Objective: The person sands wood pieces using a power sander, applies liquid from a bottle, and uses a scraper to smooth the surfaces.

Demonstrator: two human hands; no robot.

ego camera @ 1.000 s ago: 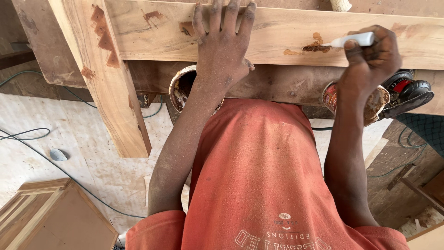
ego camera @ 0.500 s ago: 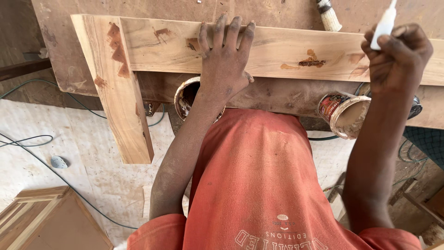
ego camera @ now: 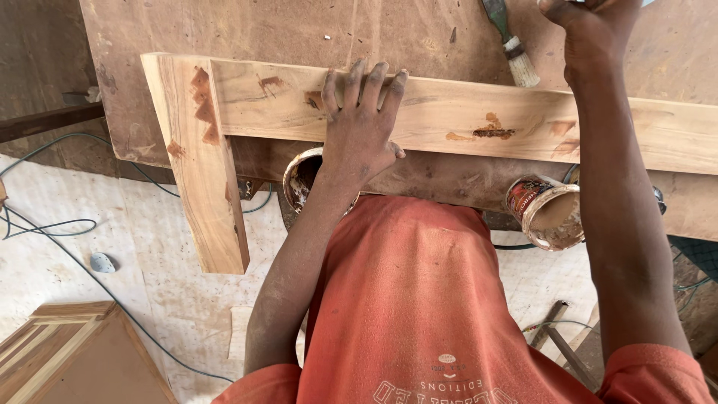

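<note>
left hand (ego camera: 360,131): fingers (ego camera: 351,82) lying flat, spread, pressing the wooden frame (ego camera: 449,116) on the bench (ego camera: 262,30). right hand (ego camera: 594,34): reaching past the paintbrush (ego camera: 512,52), its grip cut off, cannot tell.

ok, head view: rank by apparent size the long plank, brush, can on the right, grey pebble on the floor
1. Long plank, by far the largest.
2. Can.
3. Brush, partly cut off at the top edge, so its place against the can is unsure.
4. Pebble, smallest, though it lies farther away.
</note>
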